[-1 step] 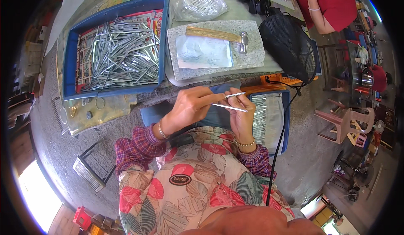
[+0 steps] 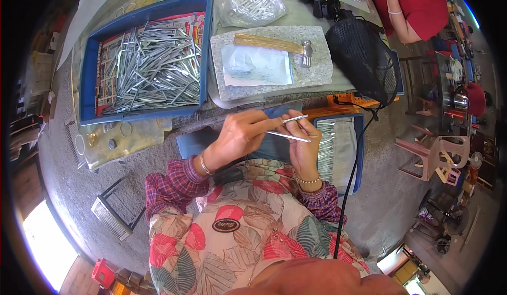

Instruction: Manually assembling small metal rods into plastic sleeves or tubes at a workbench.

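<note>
In front of my lap, both hands are closed on thin silvery metal pieces. My left hand (image 2: 240, 136) pinches them with fingers pointing right. My right hand (image 2: 305, 144) meets it, its thumb and fingers bent around their right side. An upper thin metal piece (image 2: 296, 118) shows past the fingertips, and a lower thin metal piece (image 2: 289, 136) slants across the right palm. Fingers hide their left ends, so I cannot tell whether the two are joined. Beyond my left hand, a blue tray (image 2: 142, 117) lined with newspaper holds a jumbled heap of similar metal pieces (image 2: 156, 65).
A ball-peen hammer (image 2: 269, 42) and a paper sheet (image 2: 256, 65) lie on a stone slab (image 2: 311, 78). Behind are a clear bag of metal parts (image 2: 251, 4) and a black mesh bag (image 2: 362, 57). A blue tray (image 2: 360, 152) of aligned pieces stands right; a person in red (image 2: 422, 10) is far right.
The lower metal piece's right end has shifted very slightly right and down. Both hands keep almost the same place and grip.
</note>
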`<action>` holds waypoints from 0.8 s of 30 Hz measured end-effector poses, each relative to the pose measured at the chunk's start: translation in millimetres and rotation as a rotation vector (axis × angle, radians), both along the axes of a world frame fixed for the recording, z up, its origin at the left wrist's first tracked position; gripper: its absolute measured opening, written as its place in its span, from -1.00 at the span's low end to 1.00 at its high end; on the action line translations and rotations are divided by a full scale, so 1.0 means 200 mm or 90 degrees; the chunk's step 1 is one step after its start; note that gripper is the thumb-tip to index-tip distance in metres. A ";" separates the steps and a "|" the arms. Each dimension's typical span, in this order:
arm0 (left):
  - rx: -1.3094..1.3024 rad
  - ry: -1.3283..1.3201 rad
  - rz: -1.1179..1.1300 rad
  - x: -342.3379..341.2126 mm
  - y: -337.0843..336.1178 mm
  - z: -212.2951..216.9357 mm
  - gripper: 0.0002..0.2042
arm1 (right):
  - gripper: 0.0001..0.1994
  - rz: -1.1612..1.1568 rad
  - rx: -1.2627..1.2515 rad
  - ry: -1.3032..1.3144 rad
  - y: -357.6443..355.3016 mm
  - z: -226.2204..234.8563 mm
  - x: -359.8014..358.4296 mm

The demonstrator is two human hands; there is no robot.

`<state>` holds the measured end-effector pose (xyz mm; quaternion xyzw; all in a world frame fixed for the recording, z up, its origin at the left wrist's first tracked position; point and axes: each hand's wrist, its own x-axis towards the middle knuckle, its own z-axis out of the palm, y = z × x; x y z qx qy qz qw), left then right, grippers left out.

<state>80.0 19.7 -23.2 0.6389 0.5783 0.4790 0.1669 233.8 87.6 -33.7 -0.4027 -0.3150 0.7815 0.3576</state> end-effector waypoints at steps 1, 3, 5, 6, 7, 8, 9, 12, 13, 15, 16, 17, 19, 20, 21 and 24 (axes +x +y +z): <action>-0.022 0.021 -0.003 0.01 -0.01 -0.01 -0.61 | -0.78 0.002 -0.001 0.002 0.00 0.00 0.00; -0.021 -0.010 0.006 0.04 -0.02 -0.02 -0.64 | -0.76 0.009 -0.023 -0.015 0.01 -0.01 0.01; -0.021 -0.043 0.015 0.03 -0.02 -0.03 -0.66 | -0.76 0.051 -0.019 -0.046 0.04 -0.01 0.03; -0.082 -0.110 -0.012 0.01 -0.01 -0.03 -0.70 | -0.75 0.090 -0.015 -0.077 0.05 0.00 0.03; -0.142 -0.176 -0.038 -0.01 -0.01 -0.02 -0.74 | -0.75 0.091 -0.041 -0.015 0.06 0.02 0.01; -0.219 -0.286 -0.002 -0.01 -0.01 0.01 -0.81 | -0.75 0.093 -0.041 -0.014 0.07 0.01 0.00; -0.241 -0.348 0.009 -0.03 -0.01 -0.01 -0.81 | -0.75 0.138 -0.048 0.017 0.08 0.01 0.00; -0.284 -0.504 0.032 -0.06 0.02 0.04 -0.81 | -0.75 0.212 -0.065 0.026 0.08 0.01 0.00; -0.274 -0.526 0.015 -0.05 0.03 0.03 -0.82 | -0.76 0.257 -0.079 0.054 0.08 0.00 0.00; -0.263 -0.587 -0.067 -0.06 0.05 0.03 -0.86 | -0.76 0.316 -0.115 0.087 0.08 0.00 0.01; -0.260 -0.587 -0.063 -0.06 0.05 0.02 -0.86 | -0.76 0.321 -0.115 0.087 0.08 0.00 0.01; -0.248 -0.559 -0.052 -0.06 0.05 0.00 -0.86 | -0.77 0.327 -0.106 0.068 0.08 0.01 0.01; -0.235 -0.532 -0.035 -0.07 0.05 -0.03 -0.87 | -0.78 0.338 -0.096 0.048 0.06 0.02 -0.01; -0.222 -0.535 -0.026 -0.08 0.05 -0.04 -0.88 | -0.76 0.326 0.095 -0.007 0.04 0.03 -0.03; -0.208 -0.539 -0.017 -0.09 0.06 -0.04 -0.88 | -0.73 0.309 0.287 -0.060 0.03 0.04 -0.04; -0.130 -0.622 -0.030 -0.14 0.07 0.06 -0.89 | -0.78 0.295 0.564 -0.277 0.08 0.12 -0.07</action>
